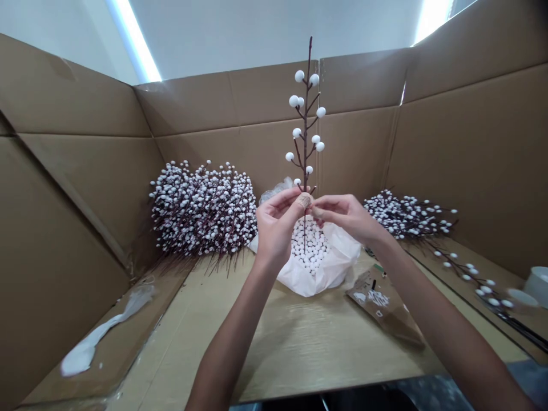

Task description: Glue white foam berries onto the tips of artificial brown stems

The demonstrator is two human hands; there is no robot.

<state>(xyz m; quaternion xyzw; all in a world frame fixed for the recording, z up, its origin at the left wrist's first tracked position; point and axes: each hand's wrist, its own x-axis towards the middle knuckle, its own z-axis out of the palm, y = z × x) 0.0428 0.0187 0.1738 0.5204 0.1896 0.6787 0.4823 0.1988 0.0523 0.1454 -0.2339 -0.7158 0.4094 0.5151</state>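
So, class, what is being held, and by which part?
An artificial white-berry stem, pinched low on its stalk between the left hand and right hand.

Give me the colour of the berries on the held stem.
The berries are white and the stem is dark reddish brown, shown best in the head view.

This is looking like a craft workshop. Cardboard panels (72,85) are standing around the work surface (295,354) (heaped with white-berried sprays (203,208)), and strip lights (135,40) are glowing overhead.
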